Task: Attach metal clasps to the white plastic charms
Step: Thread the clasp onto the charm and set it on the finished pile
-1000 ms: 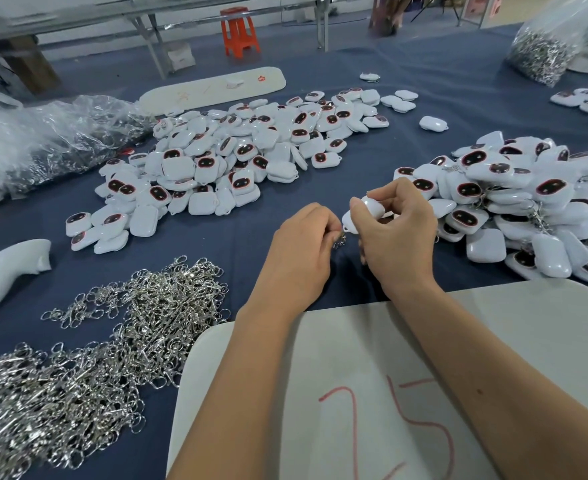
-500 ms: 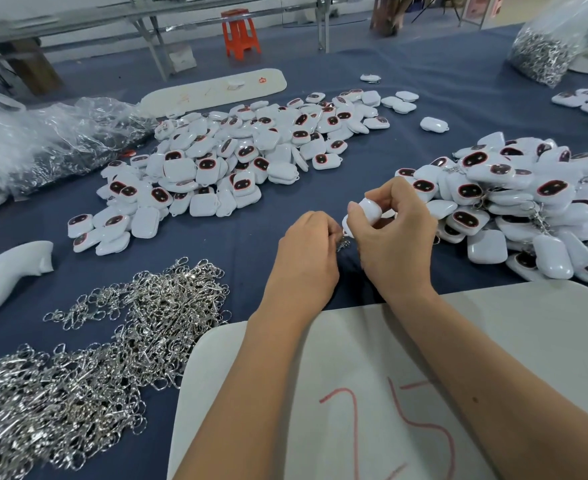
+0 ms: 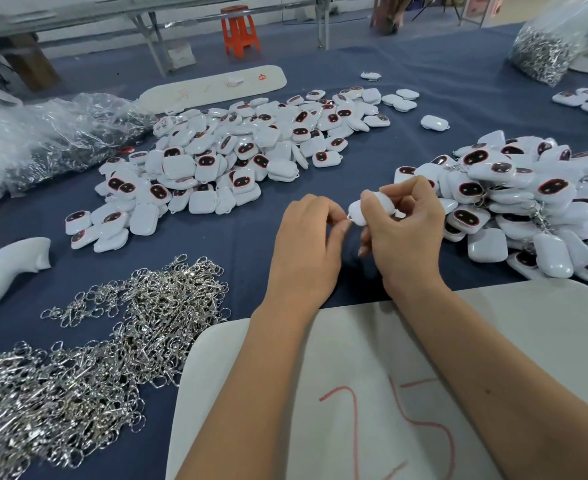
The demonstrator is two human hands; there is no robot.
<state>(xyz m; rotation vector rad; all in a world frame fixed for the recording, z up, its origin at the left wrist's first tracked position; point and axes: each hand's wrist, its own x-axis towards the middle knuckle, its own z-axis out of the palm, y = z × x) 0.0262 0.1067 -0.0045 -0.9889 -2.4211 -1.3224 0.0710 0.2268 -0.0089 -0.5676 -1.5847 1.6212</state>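
Head view: both hands work one charm above the blue surface.
Right hand [image 3: 403, 233] pinches a white charm [image 3: 363, 211]; left hand [image 3: 308, 251] pinches a small metal clasp [image 3: 349, 218] at its edge. Loose clasps [image 3: 88, 344] heap toward the near left corner, charm piles [image 3: 237, 157] lie beyond.

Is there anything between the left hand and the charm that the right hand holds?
Nothing visible. The left hand pinches at the edge of the white charm held by the right hand; only a small metal bit shows there.
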